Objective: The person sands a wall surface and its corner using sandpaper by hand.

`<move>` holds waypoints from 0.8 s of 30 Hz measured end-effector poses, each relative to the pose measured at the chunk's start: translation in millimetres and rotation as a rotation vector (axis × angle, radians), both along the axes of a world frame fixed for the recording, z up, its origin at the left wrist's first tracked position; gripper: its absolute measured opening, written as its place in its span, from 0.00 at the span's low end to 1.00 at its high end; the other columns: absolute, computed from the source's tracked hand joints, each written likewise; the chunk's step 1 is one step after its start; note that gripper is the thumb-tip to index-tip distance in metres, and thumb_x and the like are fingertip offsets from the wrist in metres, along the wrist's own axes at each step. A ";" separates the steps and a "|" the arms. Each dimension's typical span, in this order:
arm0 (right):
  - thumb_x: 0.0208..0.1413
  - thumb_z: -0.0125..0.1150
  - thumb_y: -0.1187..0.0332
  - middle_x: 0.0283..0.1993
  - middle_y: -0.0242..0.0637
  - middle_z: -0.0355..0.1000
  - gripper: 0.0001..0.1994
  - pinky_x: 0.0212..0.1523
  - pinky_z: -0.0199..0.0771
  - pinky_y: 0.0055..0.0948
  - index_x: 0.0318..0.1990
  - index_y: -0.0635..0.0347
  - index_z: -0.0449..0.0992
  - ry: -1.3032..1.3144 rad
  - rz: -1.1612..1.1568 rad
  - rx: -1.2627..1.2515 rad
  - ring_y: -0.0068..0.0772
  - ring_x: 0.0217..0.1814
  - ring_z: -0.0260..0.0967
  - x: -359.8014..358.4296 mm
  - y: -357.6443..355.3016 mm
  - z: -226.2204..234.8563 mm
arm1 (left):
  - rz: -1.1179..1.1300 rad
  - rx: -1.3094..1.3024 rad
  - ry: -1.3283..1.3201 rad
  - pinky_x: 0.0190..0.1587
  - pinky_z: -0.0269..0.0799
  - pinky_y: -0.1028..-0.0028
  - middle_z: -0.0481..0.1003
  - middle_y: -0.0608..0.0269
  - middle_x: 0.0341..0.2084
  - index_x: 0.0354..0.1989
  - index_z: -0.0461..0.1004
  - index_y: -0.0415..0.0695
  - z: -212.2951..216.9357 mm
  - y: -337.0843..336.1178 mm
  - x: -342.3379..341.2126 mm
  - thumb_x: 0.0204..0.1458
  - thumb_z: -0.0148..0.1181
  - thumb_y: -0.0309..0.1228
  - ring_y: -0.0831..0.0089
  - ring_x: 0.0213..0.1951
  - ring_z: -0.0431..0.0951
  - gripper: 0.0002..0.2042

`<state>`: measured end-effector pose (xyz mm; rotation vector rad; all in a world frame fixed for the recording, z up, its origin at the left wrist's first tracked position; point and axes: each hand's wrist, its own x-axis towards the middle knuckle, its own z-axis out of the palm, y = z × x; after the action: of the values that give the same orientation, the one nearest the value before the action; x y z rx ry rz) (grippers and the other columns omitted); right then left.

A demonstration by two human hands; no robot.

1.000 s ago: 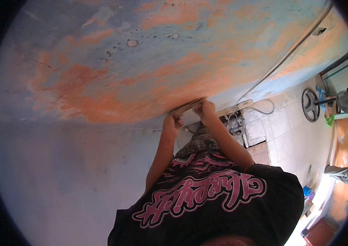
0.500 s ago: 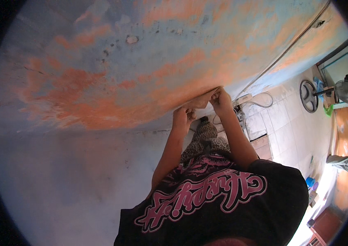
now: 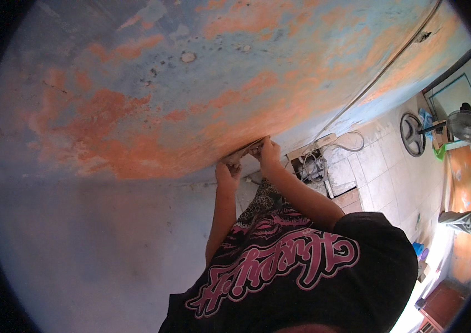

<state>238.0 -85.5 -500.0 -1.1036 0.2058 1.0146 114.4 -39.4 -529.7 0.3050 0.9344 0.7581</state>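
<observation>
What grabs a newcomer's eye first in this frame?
The big wall, mottled orange and blue, fills the upper half. At its lower edge, mid-frame, the left hand and right hand press together on a small thing too hidden to identify. Below them the black shirt with pink lettering fills the bottom; fans stand far right.

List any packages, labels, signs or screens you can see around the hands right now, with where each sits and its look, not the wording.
No packages, signs or screens can be made out.
Shirt print: large pink lettering on the person's black shirt, bottom centre, below both forearms.
Left hand and right hand: pressed to the peeling orange and blue wall; no label shows there.
</observation>
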 end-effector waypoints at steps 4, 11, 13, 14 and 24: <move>0.53 0.43 0.57 0.18 0.36 0.63 0.17 0.24 0.68 0.28 0.20 0.61 0.64 0.047 -0.121 0.057 0.27 0.23 0.62 37.3 -13.6 -12.6 | -0.206 0.214 0.165 0.29 0.67 0.76 0.65 0.64 0.23 0.31 0.65 0.43 -20.2 -8.3 22.9 0.47 0.48 0.37 0.73 0.25 0.67 0.10; 0.51 0.42 0.63 0.15 0.35 0.58 0.14 0.19 0.63 0.26 0.20 0.64 0.63 -0.185 0.112 -0.029 0.28 0.17 0.59 25.8 -19.5 -20.0 | -0.114 0.020 0.123 0.24 0.65 0.75 0.66 0.63 0.24 0.32 0.64 0.41 8.5 -3.1 21.2 0.47 0.46 0.31 0.73 0.23 0.66 0.07; 0.51 0.41 0.61 0.15 0.35 0.58 0.15 0.18 0.62 0.26 0.20 0.64 0.63 -0.153 0.009 -0.012 0.28 0.17 0.59 31.3 -21.4 -6.1 | -0.254 0.217 0.267 0.26 0.67 0.72 0.67 0.61 0.26 0.35 0.64 0.42 -24.5 -0.3 15.0 0.48 0.44 0.34 0.70 0.26 0.68 0.10; 0.52 0.41 0.60 0.15 0.35 0.58 0.16 0.17 0.62 0.26 0.20 0.63 0.62 -0.121 -0.152 -0.012 0.28 0.16 0.59 44.3 -24.5 -7.2 | -0.264 0.214 0.267 0.26 0.67 0.72 0.67 0.61 0.26 0.35 0.64 0.42 -13.2 -3.5 29.3 0.48 0.44 0.34 0.70 0.26 0.68 0.10; 0.52 0.41 0.62 0.13 0.37 0.60 0.15 0.12 0.59 0.23 0.19 0.64 0.62 -0.249 0.107 -0.056 0.27 0.11 0.57 28.2 -12.9 -13.5 | -0.047 -0.225 0.061 0.24 0.63 0.71 0.64 0.60 0.20 0.29 0.64 0.40 -14.1 2.5 14.4 0.48 0.44 0.34 0.70 0.20 0.63 0.09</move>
<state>266.2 -98.4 -513.5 -1.2916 -0.0261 0.9601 128.8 -36.9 -543.8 0.1527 1.0570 0.5969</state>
